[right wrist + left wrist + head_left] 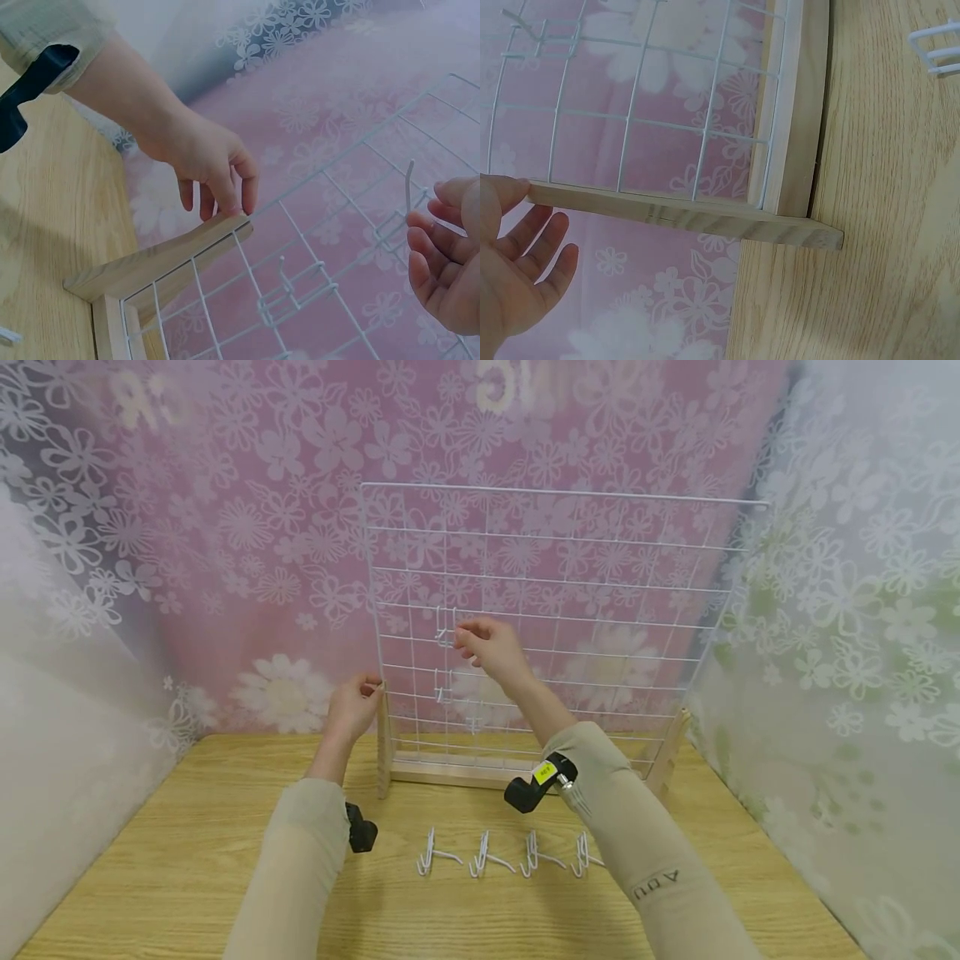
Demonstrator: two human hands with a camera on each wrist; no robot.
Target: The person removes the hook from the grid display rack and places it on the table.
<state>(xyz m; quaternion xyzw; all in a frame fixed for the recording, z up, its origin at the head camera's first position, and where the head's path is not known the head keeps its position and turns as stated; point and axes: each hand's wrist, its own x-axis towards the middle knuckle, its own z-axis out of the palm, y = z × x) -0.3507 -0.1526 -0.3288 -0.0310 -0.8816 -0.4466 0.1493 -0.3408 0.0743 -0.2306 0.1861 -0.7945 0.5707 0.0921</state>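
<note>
A white wire grid panel [570, 581] stands upright in a wooden stand [384, 743]. At its left side, my left hand [352, 708] pinches the top end of the wooden upright [667, 214] between thumb and fingers. My right hand [493, 652] is raised in front of the grid, its fingers loosely bent beside the upper white hook [444, 633]. In the right wrist view, that hook's prong [409, 184] points up right by the fingertips. Below it on the grid hang a second hook [440, 693] and a lower one [473, 723].
Several white wire hooks [486, 856] lie in a row on the wood-grain table [420, 918], in front of the stand. Flower-patterned cloth [247, 560] hangs behind and at both sides. Dark camera mounts [528, 789] sit on both sleeves.
</note>
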